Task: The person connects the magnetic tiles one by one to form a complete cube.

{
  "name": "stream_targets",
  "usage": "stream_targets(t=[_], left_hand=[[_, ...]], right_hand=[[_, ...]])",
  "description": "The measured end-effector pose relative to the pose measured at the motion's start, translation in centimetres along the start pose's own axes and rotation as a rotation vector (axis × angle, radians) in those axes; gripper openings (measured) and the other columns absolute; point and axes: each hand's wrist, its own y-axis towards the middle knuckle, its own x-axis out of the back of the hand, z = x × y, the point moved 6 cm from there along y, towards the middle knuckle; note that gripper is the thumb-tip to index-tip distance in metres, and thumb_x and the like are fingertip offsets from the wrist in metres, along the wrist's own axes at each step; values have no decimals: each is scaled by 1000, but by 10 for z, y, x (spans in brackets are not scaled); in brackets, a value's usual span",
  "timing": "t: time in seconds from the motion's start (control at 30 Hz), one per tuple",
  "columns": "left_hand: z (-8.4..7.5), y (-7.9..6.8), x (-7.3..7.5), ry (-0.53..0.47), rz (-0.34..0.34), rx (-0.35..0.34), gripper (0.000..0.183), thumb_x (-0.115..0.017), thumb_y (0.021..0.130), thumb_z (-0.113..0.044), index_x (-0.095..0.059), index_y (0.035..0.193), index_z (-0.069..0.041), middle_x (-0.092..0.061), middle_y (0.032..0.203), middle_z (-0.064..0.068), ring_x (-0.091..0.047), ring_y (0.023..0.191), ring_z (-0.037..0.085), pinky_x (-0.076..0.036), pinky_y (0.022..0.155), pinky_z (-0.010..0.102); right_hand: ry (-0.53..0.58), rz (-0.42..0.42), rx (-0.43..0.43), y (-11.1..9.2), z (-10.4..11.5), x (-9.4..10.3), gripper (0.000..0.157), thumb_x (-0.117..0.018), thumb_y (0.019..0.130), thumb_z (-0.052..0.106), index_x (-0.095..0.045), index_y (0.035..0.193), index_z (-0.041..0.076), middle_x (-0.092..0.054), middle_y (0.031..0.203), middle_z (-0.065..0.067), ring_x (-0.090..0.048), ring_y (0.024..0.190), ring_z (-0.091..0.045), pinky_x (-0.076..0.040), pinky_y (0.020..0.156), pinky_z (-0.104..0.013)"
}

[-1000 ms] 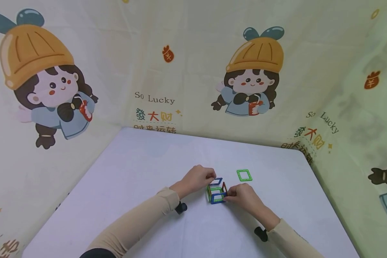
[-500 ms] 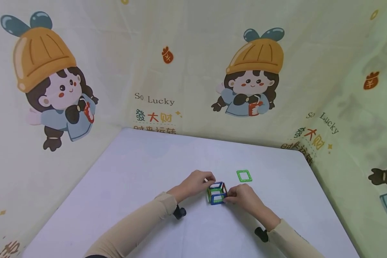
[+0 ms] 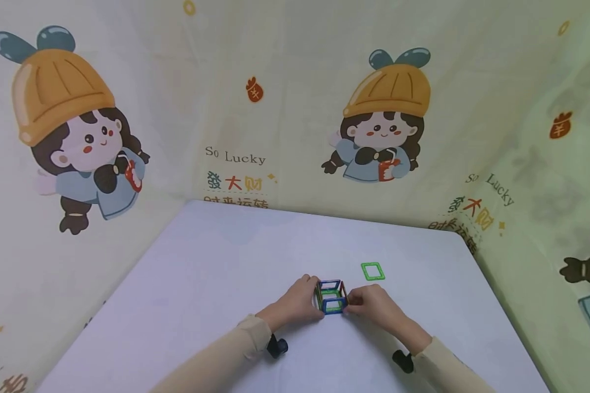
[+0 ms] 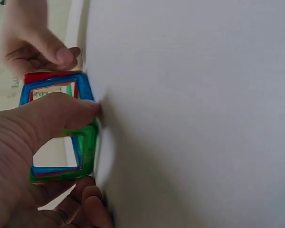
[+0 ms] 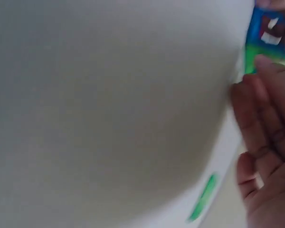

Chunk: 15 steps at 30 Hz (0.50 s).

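Observation:
An open-topped box of square magnetic tiles (image 3: 333,313) stands on the white table, with blue frames front and back, a red one on the right and green at the bottom. My left hand (image 3: 297,301) grips its left side; in the left wrist view the thumb (image 4: 69,111) lies across the blue and green frames, and the other fingers bend round the far side. My right hand (image 3: 376,307) is at the box's right side, fingers loosely curled. The left wrist view shows a small gap between that hand and the red tile (image 4: 52,75). The right wrist view is blurred.
A loose green square tile (image 3: 365,272) lies flat on the table (image 3: 236,245), behind and to the right of the box. A printed cloth (image 3: 295,125) hangs behind the table and along its sides.
The rear blue tile, tilted at first, now stands upright at the back of the box. My left hand has come down from its back corner to grip the left side. My right hand has drawn slightly away.

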Motion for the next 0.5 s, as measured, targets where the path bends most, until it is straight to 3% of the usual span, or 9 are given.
stream_targets(t=[0.13,0.2,0.33,0.5], left_hand=[[2,4,2,-36,6,21,75,-92,73,-21,-54,136,-6,-56,113,1,-56,100,13,-52,97,34],[4,6,1,-44,24,32,77,-91,73,-20,-53,139,-5,-57,115,1,-56,103,13,-52,100,35],[5,9,1,-68,58,54,80,-91,75,-20,-51,142,-5,-57,119,3,-57,107,15,-51,104,37],[5,10,3,-105,75,58,80,-91,75,-18,-51,143,-4,-56,120,5,-57,108,18,-50,105,40]], right_hand=[[0,-28,-40,3,-30,9,13,-80,90,15,-79,103,16,-73,89,10,-63,80,-3,-54,73,-24],[-21,-85,-75,7,-48,20,18,-76,93,15,-77,112,13,-73,96,6,-63,83,-6,-54,74,-27],[-165,-144,-102,17,-74,45,36,-72,97,14,-68,132,6,-71,118,-11,-66,86,-17,-53,76,-39],[-306,-50,-132,29,-86,57,46,-71,97,20,-62,137,2,-62,134,-24,-66,110,-41,-47,84,-61]])
